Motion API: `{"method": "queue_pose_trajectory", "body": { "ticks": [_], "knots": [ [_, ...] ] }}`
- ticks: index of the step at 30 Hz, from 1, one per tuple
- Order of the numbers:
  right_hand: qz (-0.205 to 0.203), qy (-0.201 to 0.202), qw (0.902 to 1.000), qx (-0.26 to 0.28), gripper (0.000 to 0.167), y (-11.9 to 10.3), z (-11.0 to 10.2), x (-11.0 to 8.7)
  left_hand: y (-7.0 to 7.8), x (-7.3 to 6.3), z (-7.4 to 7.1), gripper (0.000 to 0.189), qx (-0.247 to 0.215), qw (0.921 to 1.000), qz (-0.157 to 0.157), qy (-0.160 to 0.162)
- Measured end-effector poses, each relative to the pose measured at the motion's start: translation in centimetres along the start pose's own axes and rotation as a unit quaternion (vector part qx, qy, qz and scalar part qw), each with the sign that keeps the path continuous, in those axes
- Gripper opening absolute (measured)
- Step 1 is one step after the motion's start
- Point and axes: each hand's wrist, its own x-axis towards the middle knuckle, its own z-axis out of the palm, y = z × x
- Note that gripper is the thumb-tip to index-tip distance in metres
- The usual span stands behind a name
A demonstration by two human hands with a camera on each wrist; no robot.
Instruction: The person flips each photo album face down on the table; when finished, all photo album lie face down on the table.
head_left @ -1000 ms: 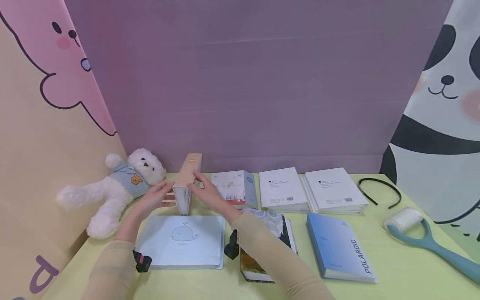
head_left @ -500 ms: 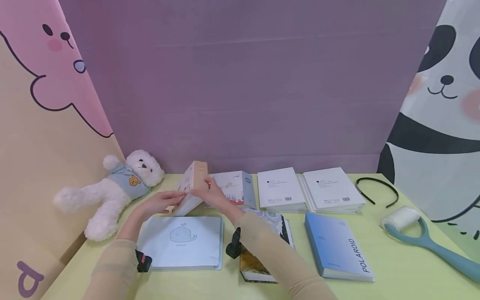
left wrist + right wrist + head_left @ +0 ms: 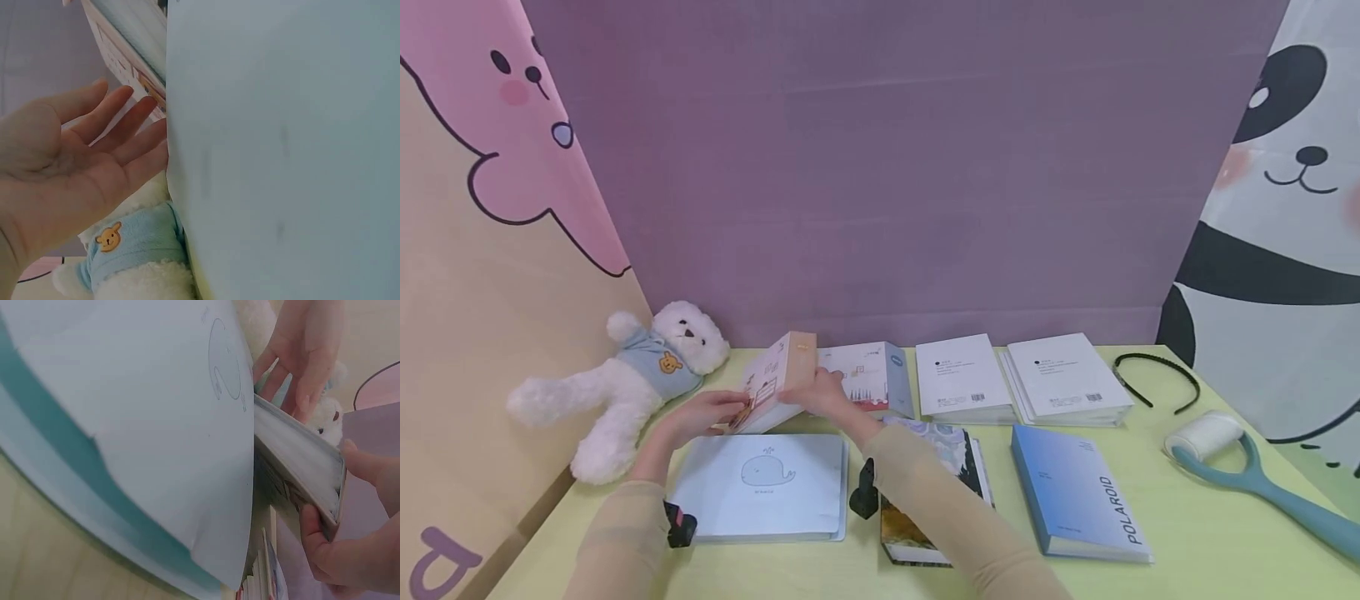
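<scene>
A photo album with a peach spine and a drawn front cover leans to the left at the back left of the table. My right hand grips it at the spine, and the right wrist view shows the thumb and fingers on either side of it. My left hand is at the album's lower left edge with fingers extended, fingertips right by the cover in the left wrist view. A pale blue album with a whale drawing lies flat just in front of both hands.
A white plush bear lies on the left. Right of the held album are a red-and-blue album, two white albums, a dark illustrated book, a blue POLAROID album, a black headband and a lint roller.
The peach-spined album has gone from standing spine-up to leaning over leftward, its front cover turning up into sight. Both hands stayed with it, the left one lowering slightly.
</scene>
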Motion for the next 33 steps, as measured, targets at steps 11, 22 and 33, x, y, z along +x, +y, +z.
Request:
{"method": "queue_pose_trajectory", "body": {
  "ticks": [11, 22, 33],
  "knots": [
    [-0.003, -0.064, 0.9977, 0.022, 0.039, 0.3, -0.1, -0.4, -0.6, -0.7, -0.6, 0.048, 0.037, 0.9986, -0.009, 0.036],
    [0.038, -0.092, 0.995, -0.006, 0.042, 0.3, 0.6, -0.6, -1.2, -0.3, -0.6, 0.049, 0.062, 0.9966, -0.013, 0.052],
    [-0.031, -0.136, 0.9901, -0.009, 0.025, 0.8, 1.0, -0.7, -1.6, -0.2, -0.9, 0.049, 0.086, 0.994, -0.014, 0.066]
  ]
}}
